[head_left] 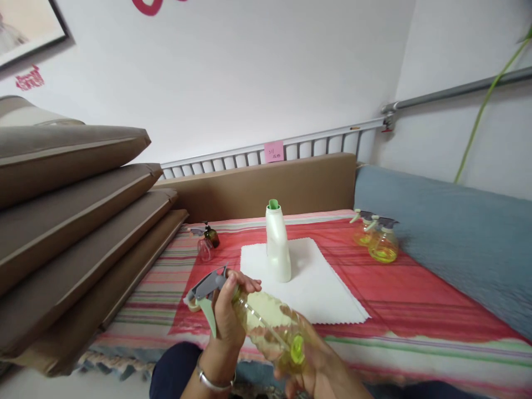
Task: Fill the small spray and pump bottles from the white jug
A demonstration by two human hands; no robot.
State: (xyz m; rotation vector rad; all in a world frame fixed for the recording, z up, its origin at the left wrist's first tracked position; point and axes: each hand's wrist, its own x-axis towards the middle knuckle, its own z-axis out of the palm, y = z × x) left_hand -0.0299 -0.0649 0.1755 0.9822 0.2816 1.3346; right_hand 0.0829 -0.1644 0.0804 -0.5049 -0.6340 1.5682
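Note:
My left hand (228, 316) is wrapped around the neck of a clear yellow spray bottle (266, 324), just below its grey trigger head (205, 288) with a pale green trigger. The bottle lies tilted, its head pointing left. My right hand (320, 368) cups the bottle's base from below, seen partly through the plastic. Beyond the bottle, a white detergent bottle (277, 244) with an open green spout stands upright on a white cloth (316, 282).
A red striped cover (415, 288) spans the surface. Two yellow spray bottles (380, 239) stand at the far right by a blue-grey cushion (449, 233). Small pink and brown spray bottles (208, 241) sit at the far left. Brown cushions (75, 221) are stacked at left.

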